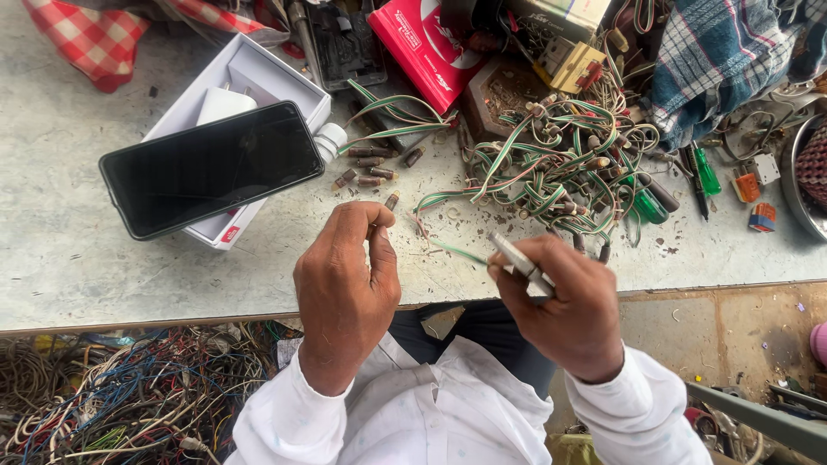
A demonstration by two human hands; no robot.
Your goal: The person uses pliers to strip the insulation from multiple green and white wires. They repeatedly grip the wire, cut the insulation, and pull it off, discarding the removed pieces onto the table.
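- A thin green-and-white wire [452,251] is pinched in the closed fingertips of the left hand [345,288], above the front edge of the bench [52,258]; it is held taut, it seems, so its other end can be worked.
- A small metal tool [521,263] is gripped in the closed right hand [564,301], its tip set against the wire; whether it is a blade or a cutter cannot be told.
- Both hands are kept close together and near the body, probably for steadiness.
- The wire runs on toward a tangle [551,168] of like wires with small holders on their ends, heaped just beyond the right hand.
- A few loose brown caps [370,168] are laid in a cluster beyond the left hand, within easy reach.
- A white box [258,73] is left open on the bench; a white charger [222,103] is seen inside it, and a dark phone [211,168] is laid across its top, hiding the rest of its contents.
- A green screwdriver [706,172] is set aside at the right.
- A heap of scrap wires [129,387] is piled below the bench.
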